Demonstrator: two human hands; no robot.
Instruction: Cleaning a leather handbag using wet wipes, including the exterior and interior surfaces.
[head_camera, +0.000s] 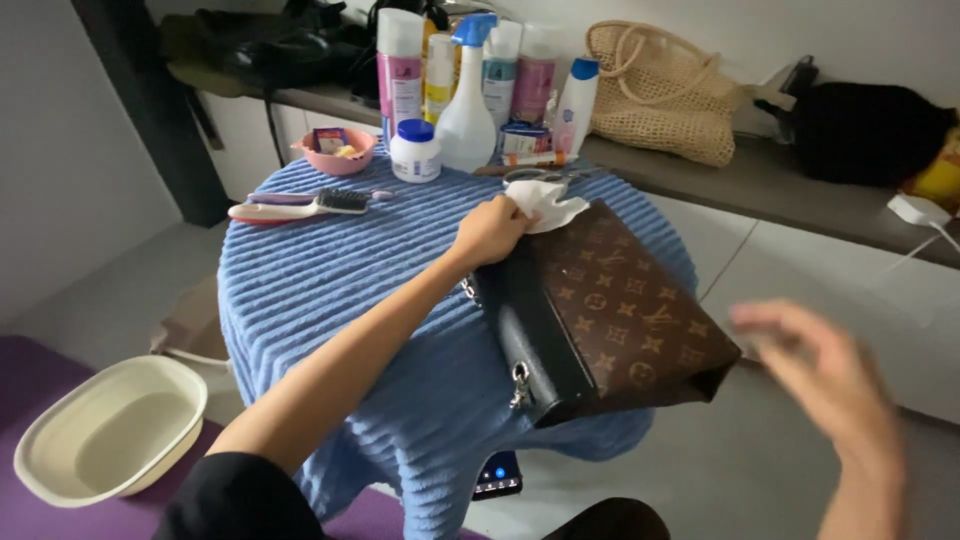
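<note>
A brown patterned handbag (620, 310) with a black side and metal rings lies flat on a round table draped in a blue ribbed cloth (330, 280). My left hand (490, 230) reaches across the table and grips a white wipe (545, 205), pressing it on the bag's far corner. My right hand (825, 375) hovers blurred off the table's right side, fingers spread, holding nothing.
At the table's back stand spray bottles (467, 110), a white jar (414, 150), a pink bowl (337, 152), scissors (540, 177) and a brush (300, 205). A cream basin (110, 430) sits on the floor at left. A woven bag (660, 90) rests on the shelf behind.
</note>
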